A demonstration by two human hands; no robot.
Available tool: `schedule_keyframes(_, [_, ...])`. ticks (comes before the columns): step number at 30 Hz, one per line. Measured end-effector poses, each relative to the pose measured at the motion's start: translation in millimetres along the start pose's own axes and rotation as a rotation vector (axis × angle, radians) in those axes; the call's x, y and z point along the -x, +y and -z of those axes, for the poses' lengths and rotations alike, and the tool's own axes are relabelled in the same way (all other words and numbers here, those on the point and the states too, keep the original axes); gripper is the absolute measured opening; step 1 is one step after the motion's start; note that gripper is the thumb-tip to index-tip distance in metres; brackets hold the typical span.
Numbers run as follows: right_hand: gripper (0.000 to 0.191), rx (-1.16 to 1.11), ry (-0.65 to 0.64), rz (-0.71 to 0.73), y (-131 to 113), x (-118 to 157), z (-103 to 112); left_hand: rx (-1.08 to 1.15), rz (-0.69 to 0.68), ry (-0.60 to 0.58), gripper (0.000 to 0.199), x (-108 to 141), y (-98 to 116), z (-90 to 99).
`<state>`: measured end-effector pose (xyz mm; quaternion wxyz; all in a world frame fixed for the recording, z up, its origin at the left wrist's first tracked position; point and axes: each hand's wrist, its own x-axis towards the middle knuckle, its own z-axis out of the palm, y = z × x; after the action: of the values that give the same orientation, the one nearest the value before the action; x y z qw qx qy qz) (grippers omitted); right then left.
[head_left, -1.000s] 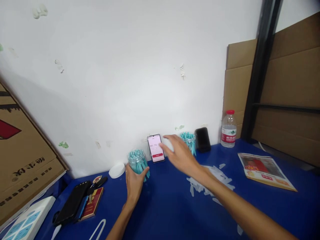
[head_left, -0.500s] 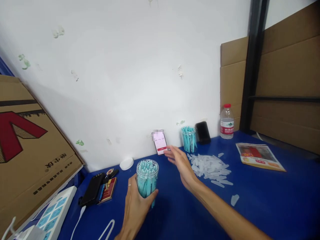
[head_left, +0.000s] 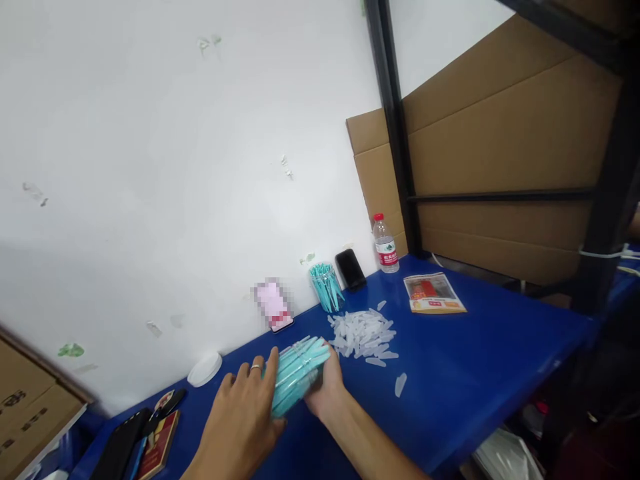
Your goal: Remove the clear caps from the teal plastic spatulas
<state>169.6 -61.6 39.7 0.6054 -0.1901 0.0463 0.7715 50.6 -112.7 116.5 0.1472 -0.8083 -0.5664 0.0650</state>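
Observation:
My left hand [head_left: 245,407] is wrapped around a clear jar [head_left: 289,388] packed with thin teal plastic sticks [head_left: 313,355]. The jar is tipped over, its mouth toward the right, and stick ends poke out of it. My right hand [head_left: 327,383] is cupped at the mouth against the stick ends; its fingers are mostly hidden behind them. Right of the hands lies a pile of small translucent white plastic pieces [head_left: 363,333] on the blue table. A second jar of teal sticks [head_left: 327,288] stands upright by the wall.
Along the wall are a white round lid [head_left: 205,370], a phone [head_left: 275,307], a black device [head_left: 351,269] and a water bottle [head_left: 385,245]. A printed packet [head_left: 434,293] lies on the right. At left sit a black case [head_left: 123,445] and a red box [head_left: 159,447]. The blue table's [head_left: 480,373] edge shows at right.
The jar in my left hand has gone from upright to tipped rightward. My right hand has come from the air beside the phone to the jar's mouth. The view has turned right.

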Motion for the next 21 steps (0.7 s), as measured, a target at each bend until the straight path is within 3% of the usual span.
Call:
schedule_keyframes(3, [0.033,-0.018,0.032,0.064,-1.8,0.6,2.1,-0.006,0.001,0.010,0.082,1.6,1.6,-2.7])
schedule_keyframes(9, [0.014,0.005,0.178,0.092,15.0,-7.5,4.3,0.127,0.119,-0.094,0.084,13.0,-6.9,-29.1])
schedule_keyframes(15, [0.011,0.040,0.232,0.092,56.1,-23.7,7.0,0.226,0.161,-0.158,0.087,22.6,-52.7,-42.9])
schedule_keyframes(18, [0.014,0.037,0.196,0.048,62.8,-23.7,9.7,0.334,0.151,-0.209,0.088,18.6,-73.5,-41.7])
schedule_keyframes(21, [0.011,0.036,0.214,0.044,59.8,-18.7,12.0,0.381,0.147,-0.250,0.091,10.9,-80.1,-38.7])
